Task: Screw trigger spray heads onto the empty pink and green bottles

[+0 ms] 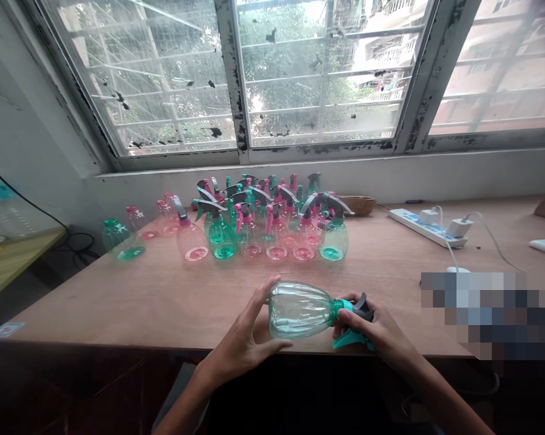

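A clear green spray bottle (299, 309) lies on its side just above the near edge of the wooden table (118, 296). My left hand (243, 341) cups the bottle's base, fingers curled round it. My right hand (374, 332) is closed on the teal and grey trigger head (356, 323) at the bottle's neck. Both hands hold the bottle between them.
Several pink and green spray bottles with trigger heads (272, 220) stand in a cluster at the back of the table. Headless bottles (118, 240) stand to their left. A white power strip (429, 228) with plugs and cables lies at the right. A window runs behind.
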Available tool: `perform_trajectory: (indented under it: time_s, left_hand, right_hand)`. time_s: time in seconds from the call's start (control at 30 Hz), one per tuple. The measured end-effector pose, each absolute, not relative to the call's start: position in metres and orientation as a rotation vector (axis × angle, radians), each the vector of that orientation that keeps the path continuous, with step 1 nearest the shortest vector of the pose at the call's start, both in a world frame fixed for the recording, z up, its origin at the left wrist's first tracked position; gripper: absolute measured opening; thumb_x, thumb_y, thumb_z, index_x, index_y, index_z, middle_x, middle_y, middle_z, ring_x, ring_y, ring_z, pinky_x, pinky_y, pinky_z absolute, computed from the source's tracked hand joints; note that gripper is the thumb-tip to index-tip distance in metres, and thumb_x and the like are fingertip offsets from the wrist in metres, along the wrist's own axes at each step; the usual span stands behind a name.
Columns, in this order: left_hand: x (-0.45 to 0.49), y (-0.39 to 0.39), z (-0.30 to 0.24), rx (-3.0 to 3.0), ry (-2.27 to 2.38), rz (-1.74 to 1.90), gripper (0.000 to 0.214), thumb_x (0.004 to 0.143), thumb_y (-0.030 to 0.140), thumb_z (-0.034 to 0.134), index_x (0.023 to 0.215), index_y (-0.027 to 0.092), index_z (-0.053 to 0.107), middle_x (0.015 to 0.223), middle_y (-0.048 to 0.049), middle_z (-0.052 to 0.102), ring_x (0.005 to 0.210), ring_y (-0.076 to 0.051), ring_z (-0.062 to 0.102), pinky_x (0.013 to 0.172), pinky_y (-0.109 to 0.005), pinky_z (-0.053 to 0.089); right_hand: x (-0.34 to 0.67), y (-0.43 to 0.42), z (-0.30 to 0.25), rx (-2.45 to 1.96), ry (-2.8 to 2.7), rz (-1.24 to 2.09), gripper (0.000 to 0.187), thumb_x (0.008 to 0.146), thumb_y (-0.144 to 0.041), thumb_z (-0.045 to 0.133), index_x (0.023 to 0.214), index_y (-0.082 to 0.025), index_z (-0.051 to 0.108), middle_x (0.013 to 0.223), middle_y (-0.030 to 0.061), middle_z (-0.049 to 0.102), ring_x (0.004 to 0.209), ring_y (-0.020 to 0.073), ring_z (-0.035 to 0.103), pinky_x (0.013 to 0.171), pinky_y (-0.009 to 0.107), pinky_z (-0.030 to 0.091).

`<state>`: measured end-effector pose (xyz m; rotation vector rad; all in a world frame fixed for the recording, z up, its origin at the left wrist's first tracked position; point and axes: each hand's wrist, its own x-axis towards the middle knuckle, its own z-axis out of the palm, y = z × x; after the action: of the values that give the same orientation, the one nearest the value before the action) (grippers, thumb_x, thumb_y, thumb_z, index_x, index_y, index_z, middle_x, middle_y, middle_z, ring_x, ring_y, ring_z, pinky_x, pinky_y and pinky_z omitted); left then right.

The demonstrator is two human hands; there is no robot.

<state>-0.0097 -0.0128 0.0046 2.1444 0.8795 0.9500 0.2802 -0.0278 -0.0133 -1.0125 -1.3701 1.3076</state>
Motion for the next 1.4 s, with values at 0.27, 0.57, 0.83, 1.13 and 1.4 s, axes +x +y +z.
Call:
perform_trajectory:
  time_s: [0.27,0.57,0.83,1.13,1.4]
  left_hand:
    - [-0.0084,-0.0135,0.0104,2.170,0.937,0.902,0.098,0.084,0.025,0.082,0.159,0.040,0.020,0.167,-0.0048,0.028,0.153,-0.032,0.028,0.123,-0.049,0.032]
    - [-0.0127,-0.0129,0.0036,2.165,1.055,0.843,0.110,0.081,0.038,0.084,0.161,0.039,0.008,0.167,-0.0074,0.030,0.154,-0.034,0.026,0.124,-0.053,0.029]
    - [-0.0115,-0.0113,0.0017,2.176,0.986,0.885,0.097,0.089,0.029,0.077,0.160,0.042,0.012,0.163,-0.0069,0.037,0.146,-0.032,0.042,0.121,-0.050,0.036]
    - [-0.0101,-0.0122,0.0057,2.196,0.988,0.880,0.104,0.085,0.028,0.080,0.162,0.035,0.011,0.166,-0.0087,0.032,0.153,-0.034,0.030,0.124,-0.053,0.029]
    - [-0.0103,-0.0131,0.0026,2.152,0.974,0.881,0.105,0.086,0.027,0.079,0.162,0.037,0.007,0.164,-0.0099,0.036,0.146,-0.034,0.042,0.120,-0.050,0.038]
  right_hand:
    - [0.2789,-0.0273,-0.0140,-1.017,-1.332,1.302,0.033,0.088,-0.048,0.075,0.094,-0.019,0.063,0.069,0.0034,0.079,0.068,0.0215,0.074,0.068,0.029,0.055]
    - [0.2797,-0.0268,-0.0162,-0.995,-1.330,1.295,0.031,0.089,-0.047,0.075,0.095,-0.019,0.062,0.069,0.0029,0.078,0.067,0.0210,0.074,0.068,0.029,0.056]
    - [0.2785,-0.0258,-0.0159,-1.000,-1.300,1.299,0.033,0.088,-0.048,0.075,0.097,-0.019,0.061,0.068,0.0031,0.078,0.066,0.0219,0.074,0.067,0.031,0.056]
    - [0.2779,-0.0273,-0.0115,-1.011,-1.313,1.290,0.033,0.087,-0.048,0.076,0.093,-0.020,0.062,0.067,0.0025,0.077,0.066,0.0233,0.074,0.067,0.032,0.056]
    - [0.2780,-0.0294,-0.0101,-1.026,-1.312,1.297,0.033,0.087,-0.049,0.075,0.094,-0.020,0.061,0.068,0.0023,0.078,0.066,0.0224,0.074,0.067,0.031,0.056]
